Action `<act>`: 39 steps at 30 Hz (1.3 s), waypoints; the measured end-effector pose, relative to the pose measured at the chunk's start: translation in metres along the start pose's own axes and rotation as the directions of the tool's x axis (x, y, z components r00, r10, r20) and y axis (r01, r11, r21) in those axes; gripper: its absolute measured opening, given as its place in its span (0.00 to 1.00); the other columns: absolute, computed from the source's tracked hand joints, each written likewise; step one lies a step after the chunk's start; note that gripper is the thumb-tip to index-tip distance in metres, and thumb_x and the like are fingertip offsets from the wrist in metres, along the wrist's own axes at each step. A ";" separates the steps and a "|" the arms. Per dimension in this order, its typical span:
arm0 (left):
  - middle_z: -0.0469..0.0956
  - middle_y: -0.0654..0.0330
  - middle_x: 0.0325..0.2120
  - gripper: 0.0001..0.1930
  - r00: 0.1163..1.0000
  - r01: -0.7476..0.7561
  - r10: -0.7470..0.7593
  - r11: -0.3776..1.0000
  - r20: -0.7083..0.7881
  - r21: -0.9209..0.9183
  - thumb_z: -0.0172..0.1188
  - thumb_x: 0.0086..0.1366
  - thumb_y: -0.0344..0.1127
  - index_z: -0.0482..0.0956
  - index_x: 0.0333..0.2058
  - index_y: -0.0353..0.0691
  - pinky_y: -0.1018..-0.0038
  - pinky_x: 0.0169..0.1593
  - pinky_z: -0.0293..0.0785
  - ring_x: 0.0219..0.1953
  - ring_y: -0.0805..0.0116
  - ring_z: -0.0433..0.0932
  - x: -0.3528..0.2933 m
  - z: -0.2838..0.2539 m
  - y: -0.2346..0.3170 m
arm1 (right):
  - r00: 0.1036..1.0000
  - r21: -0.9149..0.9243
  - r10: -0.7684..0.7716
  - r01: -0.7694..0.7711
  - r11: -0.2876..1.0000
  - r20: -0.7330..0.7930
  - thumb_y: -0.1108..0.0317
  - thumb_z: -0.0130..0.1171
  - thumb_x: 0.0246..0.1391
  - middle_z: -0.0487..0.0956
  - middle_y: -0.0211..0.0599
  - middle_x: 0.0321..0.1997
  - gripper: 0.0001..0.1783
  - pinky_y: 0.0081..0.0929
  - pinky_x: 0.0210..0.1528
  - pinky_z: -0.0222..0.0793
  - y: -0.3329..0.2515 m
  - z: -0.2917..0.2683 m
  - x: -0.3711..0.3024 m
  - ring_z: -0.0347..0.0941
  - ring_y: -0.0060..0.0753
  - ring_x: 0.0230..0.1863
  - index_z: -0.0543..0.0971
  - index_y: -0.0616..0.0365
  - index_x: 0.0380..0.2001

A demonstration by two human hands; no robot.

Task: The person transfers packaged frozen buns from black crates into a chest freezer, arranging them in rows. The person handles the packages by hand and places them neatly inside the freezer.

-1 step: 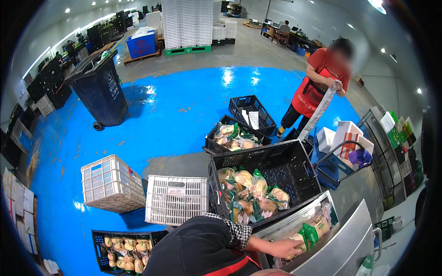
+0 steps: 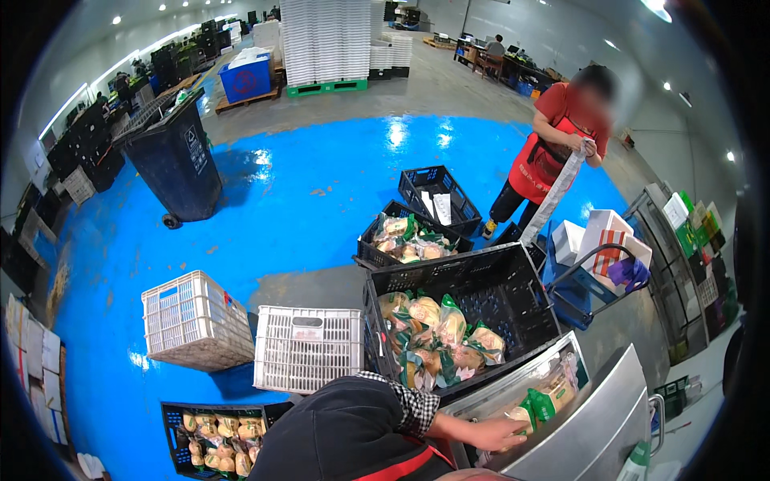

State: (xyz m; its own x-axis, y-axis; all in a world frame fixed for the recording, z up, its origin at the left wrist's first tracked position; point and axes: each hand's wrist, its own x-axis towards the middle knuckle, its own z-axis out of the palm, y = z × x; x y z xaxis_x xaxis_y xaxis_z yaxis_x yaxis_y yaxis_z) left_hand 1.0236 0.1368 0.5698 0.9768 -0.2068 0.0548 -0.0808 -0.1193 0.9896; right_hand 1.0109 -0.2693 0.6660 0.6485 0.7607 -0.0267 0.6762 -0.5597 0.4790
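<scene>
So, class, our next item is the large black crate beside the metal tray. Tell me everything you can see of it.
The large black crate looks like plastic: rectangular, open-topped, with slotted walls. It sits mouth up, slanted across the picture. Pale food in clear-and-green packages is heaped toward its left; its right part shows bare. One long side runs along the metal tray; whether they touch is unclear. Its underside is hidden.

- Upper garment (image 2: 333, 425): dark grey to black, plain fabric
- Sleeve (image 2: 412, 407): black-and-white check, ends above the wrist
- Band (image 2: 397, 466): bright red, narrow, diagonal against the dark fabric
- Hand (image 2: 496, 435): bare
</scene>
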 end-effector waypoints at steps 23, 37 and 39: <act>0.51 0.38 0.62 0.39 0.939 0.087 0.145 0.778 -0.312 0.622 0.52 0.60 0.53 0.52 0.61 0.32 0.49 0.64 0.45 0.63 0.38 0.51 -0.003 -0.020 -0.083 | 0.831 0.542 0.238 -0.517 0.663 0.502 0.48 0.63 0.43 0.77 0.48 0.22 0.22 0.45 0.27 0.70 -0.129 0.049 0.114 0.75 0.52 0.25 0.74 0.58 0.24; 0.45 0.48 0.66 0.38 0.964 0.264 -0.189 0.753 -0.186 0.603 0.48 0.62 0.58 0.50 0.65 0.43 0.49 0.66 0.38 0.67 0.48 0.44 -0.002 -0.029 -0.095 | 0.743 0.541 0.242 -0.634 0.553 0.624 0.45 0.61 0.44 0.78 0.47 0.24 0.23 0.45 0.26 0.70 -0.125 0.095 0.152 0.76 0.51 0.25 0.78 0.55 0.30; 0.44 0.48 0.66 0.39 0.960 0.280 -0.217 0.760 -0.178 0.586 0.49 0.61 0.57 0.50 0.65 0.43 0.50 0.66 0.38 0.68 0.49 0.43 -0.006 -0.029 -0.091 | 0.737 0.543 0.223 -0.636 0.548 0.639 0.45 0.61 0.44 0.78 0.47 0.24 0.23 0.45 0.26 0.70 -0.119 0.097 0.158 0.76 0.51 0.25 0.78 0.55 0.30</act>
State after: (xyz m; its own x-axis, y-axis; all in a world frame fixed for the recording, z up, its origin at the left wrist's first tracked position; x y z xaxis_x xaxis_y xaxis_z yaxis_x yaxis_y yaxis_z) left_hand 1.0305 0.1770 0.4832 0.9903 0.0000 -0.1386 0.0965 -0.7175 0.6898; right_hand 1.0672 -0.1149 0.5195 0.8514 0.2258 -0.4734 0.1473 -0.9692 -0.1973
